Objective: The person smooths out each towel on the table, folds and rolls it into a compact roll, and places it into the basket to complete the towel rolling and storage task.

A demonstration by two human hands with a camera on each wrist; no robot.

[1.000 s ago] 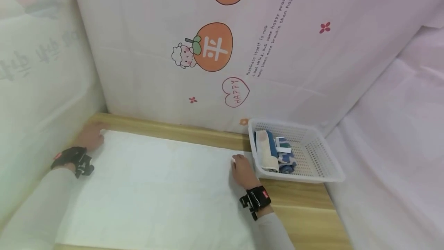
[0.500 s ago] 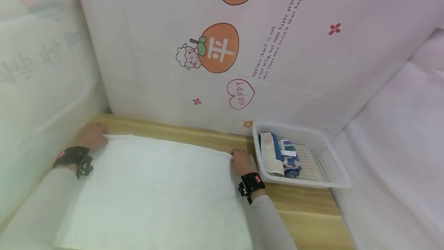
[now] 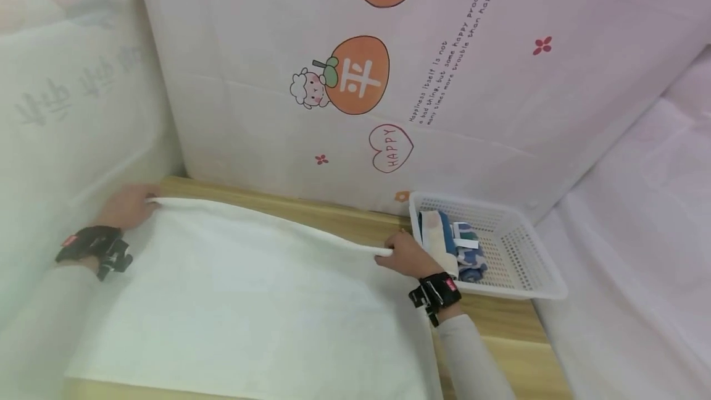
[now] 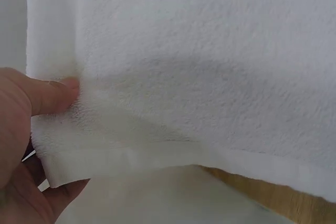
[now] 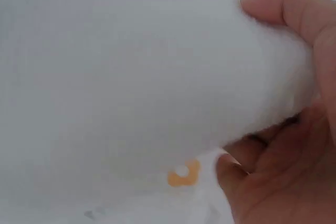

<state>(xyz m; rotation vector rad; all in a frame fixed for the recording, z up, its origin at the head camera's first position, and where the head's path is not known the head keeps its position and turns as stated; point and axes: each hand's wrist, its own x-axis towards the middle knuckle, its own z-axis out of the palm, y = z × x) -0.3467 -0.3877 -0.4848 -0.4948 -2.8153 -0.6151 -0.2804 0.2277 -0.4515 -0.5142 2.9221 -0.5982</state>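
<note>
A white towel (image 3: 250, 301) with a terry texture spreads over the wooden table, its far edge lifted between both hands. At its far left corner my left hand (image 3: 126, 207) pinches the towel; the left wrist view shows the thumb (image 4: 55, 95) on top and the fingers beneath the hemmed border. My right hand (image 3: 408, 255) grips the far right corner, close beside the basket. In the right wrist view its thumb (image 5: 283, 3) presses the upper face of the towel, with the other fingers curled below. Between the hands the edge sags slightly.
A white plastic basket (image 3: 533, 249) stands at the back right, holding a rolled cream and blue cloth (image 3: 439, 241) and a blue patterned cloth (image 3: 471, 261). Wooden tabletop (image 3: 516, 350) shows at the right. Printed white fabric (image 3: 266, 122) walls the back and sides.
Both hands have taken hold of the towel's far corners and raised that edge off the table. The left hand has shifted left and the right hand slightly right. The head view has turned a little.
</note>
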